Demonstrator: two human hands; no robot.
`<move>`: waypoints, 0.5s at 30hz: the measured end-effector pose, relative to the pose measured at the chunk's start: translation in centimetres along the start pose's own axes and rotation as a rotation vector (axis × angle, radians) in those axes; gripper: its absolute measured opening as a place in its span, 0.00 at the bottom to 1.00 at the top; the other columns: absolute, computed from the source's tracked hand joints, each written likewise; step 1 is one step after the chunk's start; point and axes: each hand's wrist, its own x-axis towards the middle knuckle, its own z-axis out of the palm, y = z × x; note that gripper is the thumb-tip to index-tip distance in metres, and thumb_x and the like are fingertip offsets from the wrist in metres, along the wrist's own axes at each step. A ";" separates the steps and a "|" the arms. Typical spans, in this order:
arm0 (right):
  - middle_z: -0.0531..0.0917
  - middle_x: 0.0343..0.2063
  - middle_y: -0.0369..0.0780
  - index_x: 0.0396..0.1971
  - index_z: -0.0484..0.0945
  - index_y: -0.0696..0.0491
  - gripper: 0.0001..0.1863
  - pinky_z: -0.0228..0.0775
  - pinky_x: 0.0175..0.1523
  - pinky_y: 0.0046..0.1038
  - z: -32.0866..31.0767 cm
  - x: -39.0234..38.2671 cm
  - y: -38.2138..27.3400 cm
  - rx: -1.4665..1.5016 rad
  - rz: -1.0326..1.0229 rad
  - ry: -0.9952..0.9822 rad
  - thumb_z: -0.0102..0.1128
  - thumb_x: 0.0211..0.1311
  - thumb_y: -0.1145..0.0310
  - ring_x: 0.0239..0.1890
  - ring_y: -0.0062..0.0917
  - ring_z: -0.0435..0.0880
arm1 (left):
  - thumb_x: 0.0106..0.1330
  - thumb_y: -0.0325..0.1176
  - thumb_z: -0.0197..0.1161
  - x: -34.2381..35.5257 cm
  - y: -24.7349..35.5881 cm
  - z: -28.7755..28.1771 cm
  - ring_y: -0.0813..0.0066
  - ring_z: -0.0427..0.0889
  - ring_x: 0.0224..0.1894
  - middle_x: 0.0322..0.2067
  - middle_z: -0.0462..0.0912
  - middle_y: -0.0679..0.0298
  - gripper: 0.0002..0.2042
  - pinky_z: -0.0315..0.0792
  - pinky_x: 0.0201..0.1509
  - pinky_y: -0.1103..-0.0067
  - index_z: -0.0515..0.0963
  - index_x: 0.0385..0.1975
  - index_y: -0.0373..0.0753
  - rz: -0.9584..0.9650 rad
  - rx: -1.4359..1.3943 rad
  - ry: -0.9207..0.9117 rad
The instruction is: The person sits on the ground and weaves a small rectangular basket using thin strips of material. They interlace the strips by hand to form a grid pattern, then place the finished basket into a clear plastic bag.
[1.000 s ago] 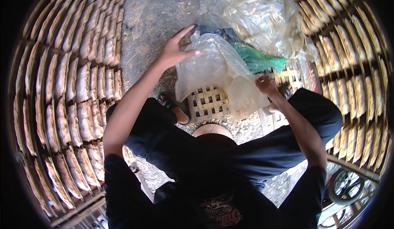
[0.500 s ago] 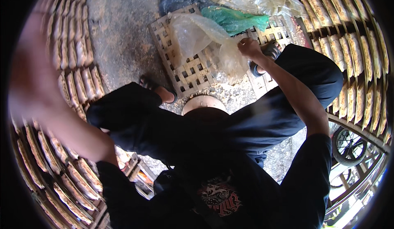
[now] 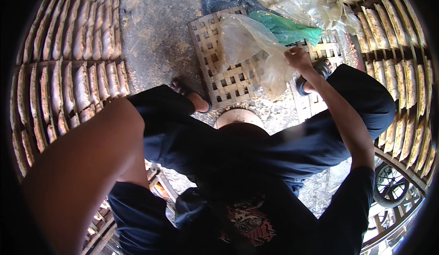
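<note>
My right hand (image 3: pixel 299 59) is closed on the edge of a cloudy clear plastic sheet (image 3: pixel 249 37), beside my right foot. The sheet hangs loosely from my fingers, spread over a pale woven lattice panel (image 3: pixel 228 79) on the ground. Just behind the sheet lies crumpled green plastic (image 3: pixel 290 28). My left arm (image 3: pixel 98 152) is raised and sharply bent at the left, large in the view. Its hand is outside the picture, so whatever it holds is hidden.
Slatted racks with rows of long pale pieces rise at the left (image 3: pixel 82 35) and right (image 3: pixel 388 24). More crumpled clear plastic (image 3: pixel 315 1) is heaped at the back. A round pale object (image 3: pixel 240 116) sits between my legs. A spoked wheel (image 3: pixel 392 186) stands at lower right.
My left hand, blurred at the far left before, has gone out of the picture as the arm bent. My right hand keeps its hold on the plastic sheet. The view has shifted slightly.
</note>
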 end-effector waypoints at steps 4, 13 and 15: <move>0.84 0.24 0.38 0.34 0.85 0.56 0.25 0.72 0.37 0.31 -0.8 -0.2 -1.4 -0.019 0.059 -0.089 0.63 0.61 0.45 0.29 0.25 0.82 | 0.73 0.45 0.53 -0.2 -0.1 0.1 0.63 0.71 0.58 0.55 0.73 0.52 0.23 0.64 0.64 0.68 0.67 0.58 0.33 0.006 -0.005 -0.008; 0.83 0.41 0.38 0.52 0.79 0.58 0.19 0.73 0.39 0.24 -1.5 -1.4 -3.4 0.696 0.029 -0.399 0.60 0.69 0.60 0.36 0.20 0.80 | 0.72 0.48 0.55 -3.8 2.8 -4.4 0.64 0.76 0.52 0.50 0.77 0.55 0.21 0.70 0.58 0.67 0.71 0.53 0.37 0.103 -0.021 0.745; 0.81 0.43 0.36 0.56 0.77 0.58 0.20 0.71 0.42 0.25 -2.6 -2.2 -2.1 0.771 0.087 -0.353 0.59 0.70 0.62 0.39 0.19 0.77 | 0.72 0.48 0.55 -5.4 -0.9 -4.4 0.65 0.77 0.50 0.49 0.78 0.55 0.20 0.71 0.57 0.67 0.72 0.52 0.38 0.115 -0.207 1.236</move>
